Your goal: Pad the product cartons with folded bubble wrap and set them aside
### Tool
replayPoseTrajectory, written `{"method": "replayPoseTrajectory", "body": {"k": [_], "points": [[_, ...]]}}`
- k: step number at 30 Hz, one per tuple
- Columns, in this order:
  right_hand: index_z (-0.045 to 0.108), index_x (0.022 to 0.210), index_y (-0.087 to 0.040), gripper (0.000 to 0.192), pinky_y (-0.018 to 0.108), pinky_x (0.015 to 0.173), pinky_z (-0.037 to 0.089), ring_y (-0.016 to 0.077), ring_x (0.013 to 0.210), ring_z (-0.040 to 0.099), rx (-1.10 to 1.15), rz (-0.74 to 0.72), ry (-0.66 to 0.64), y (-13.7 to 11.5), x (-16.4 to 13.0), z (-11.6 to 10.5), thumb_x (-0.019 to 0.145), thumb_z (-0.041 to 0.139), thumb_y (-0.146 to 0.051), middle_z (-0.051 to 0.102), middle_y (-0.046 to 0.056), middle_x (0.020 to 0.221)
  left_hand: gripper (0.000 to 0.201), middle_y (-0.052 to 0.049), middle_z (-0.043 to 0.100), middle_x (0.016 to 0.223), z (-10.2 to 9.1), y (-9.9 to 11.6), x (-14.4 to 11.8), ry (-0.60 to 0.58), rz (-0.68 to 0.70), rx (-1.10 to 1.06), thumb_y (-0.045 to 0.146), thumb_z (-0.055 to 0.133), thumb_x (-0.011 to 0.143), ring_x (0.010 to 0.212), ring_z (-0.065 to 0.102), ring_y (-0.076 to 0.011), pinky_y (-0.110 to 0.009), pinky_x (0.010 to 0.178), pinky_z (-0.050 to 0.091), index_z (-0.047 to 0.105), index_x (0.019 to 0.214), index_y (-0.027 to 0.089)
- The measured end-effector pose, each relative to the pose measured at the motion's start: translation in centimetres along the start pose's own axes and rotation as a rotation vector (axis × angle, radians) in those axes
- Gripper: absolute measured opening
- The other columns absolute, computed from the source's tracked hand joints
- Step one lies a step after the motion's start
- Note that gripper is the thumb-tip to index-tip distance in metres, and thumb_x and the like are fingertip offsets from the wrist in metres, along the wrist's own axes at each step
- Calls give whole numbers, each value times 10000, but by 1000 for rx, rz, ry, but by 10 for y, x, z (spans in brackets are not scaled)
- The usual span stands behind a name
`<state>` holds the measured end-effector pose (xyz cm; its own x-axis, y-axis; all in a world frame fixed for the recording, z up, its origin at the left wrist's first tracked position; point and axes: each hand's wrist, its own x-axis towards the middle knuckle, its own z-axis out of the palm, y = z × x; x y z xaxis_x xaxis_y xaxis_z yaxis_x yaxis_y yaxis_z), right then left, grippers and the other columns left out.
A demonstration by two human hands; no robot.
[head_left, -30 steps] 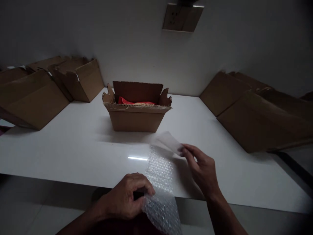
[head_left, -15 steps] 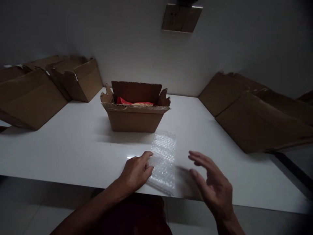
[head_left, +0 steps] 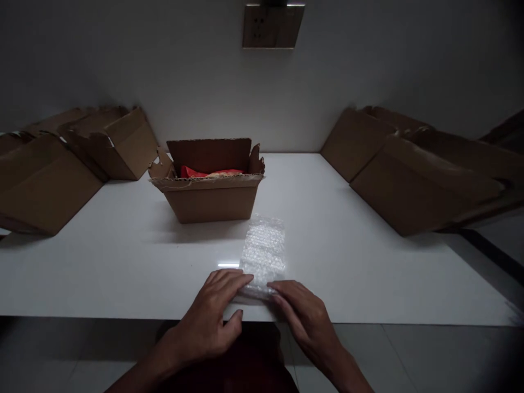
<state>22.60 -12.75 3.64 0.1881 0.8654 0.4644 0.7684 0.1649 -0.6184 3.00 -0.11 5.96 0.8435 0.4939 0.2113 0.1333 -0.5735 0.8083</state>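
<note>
A strip of clear bubble wrap [head_left: 264,248] lies on the white table, running from near the open carton to the front edge. Its near end looks folded over. My left hand [head_left: 216,308] rests its fingers on the near left part of the wrap, thumb spread apart. On the other side, my right hand [head_left: 305,311] has its fingertips and thumb closed about the near right corner of the wrap. Just beyond stands an open cardboard box [head_left: 213,204] with a red packet [head_left: 192,172] inside; the rest of its contents is hidden by the front wall.
More open cardboard boxes stand at the left [head_left: 49,180] and at the right [head_left: 426,185]. The white table [head_left: 319,240] ends at a front edge close to my body. A socket plate [head_left: 272,27] is on the wall behind.
My right hand has come left and down onto the wrap's near end, from open in the air. My left hand has shifted nearer the front edge. The wrap's near end has been folded up.
</note>
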Motion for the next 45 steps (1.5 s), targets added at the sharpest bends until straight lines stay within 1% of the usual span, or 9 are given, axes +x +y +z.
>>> {"method": "replayPoseTrajectory", "body": {"k": [4,8,13,20,26,30,36,39,45], "points": [[662,1111,-251,188,296,732,603,187,890,724,30,112,31,-8,0,-6,983,528,-219,743,46,1026,396,-80,729,1111,10,-3,6,34,-150,44,193,546,891,956,672,-227,-380,854,551,599,1281,232],[610,1224,-228,301,419,884,559,258,1114,640,-218,-50,162,-5,-9,-9,925,621,-204,663,118,1218,427,-50,720,833,16,-10,17,38,-203,203,190,546,868,732,650,-215,-373,727,542,589,1292,178],[590,1254,-205,341,471,894,527,283,1163,599,-339,-186,-91,3,-9,0,916,632,-193,657,125,1268,356,-78,712,896,18,-17,18,135,-84,347,147,517,868,800,648,-233,-439,799,544,613,1211,157],[623,1199,-223,246,350,733,572,194,870,693,-119,-104,-59,-2,6,3,974,538,-174,749,53,1004,418,-94,658,1203,4,-6,-4,117,116,204,155,572,882,1113,594,-239,-436,943,515,532,1293,221],[599,1258,-207,315,434,883,551,263,1131,632,-267,-96,44,-7,2,-4,944,596,-229,660,131,1258,406,-108,728,1079,7,-13,9,119,-83,209,129,508,879,918,660,-238,-459,864,531,552,1281,160],[586,1285,-213,391,482,893,527,306,1173,594,-377,-199,-110,-3,4,1,902,651,-245,625,137,1329,371,-99,714,941,8,-20,21,143,-157,278,203,520,883,861,639,-269,-523,854,497,588,1243,144],[648,1178,-201,236,372,811,578,233,947,704,-157,23,27,0,17,12,974,539,-248,748,92,1060,575,-148,616,1231,3,-13,8,253,-431,-335,366,571,875,1023,622,-241,-443,911,507,431,1399,175],[687,1122,-218,226,309,763,597,210,895,726,48,172,-62,-8,21,13,977,542,-313,760,71,1031,769,-163,571,1309,5,-9,8,262,-472,-675,303,624,813,1101,611,-226,-401,985,472,277,1484,160],[567,1386,-248,505,432,1024,529,283,1285,576,144,179,-125,-1,15,6,907,628,-398,589,122,1417,754,-50,632,1074,14,-3,12,193,-435,-762,152,570,821,851,623,-138,-281,790,504,281,1514,226]]}}
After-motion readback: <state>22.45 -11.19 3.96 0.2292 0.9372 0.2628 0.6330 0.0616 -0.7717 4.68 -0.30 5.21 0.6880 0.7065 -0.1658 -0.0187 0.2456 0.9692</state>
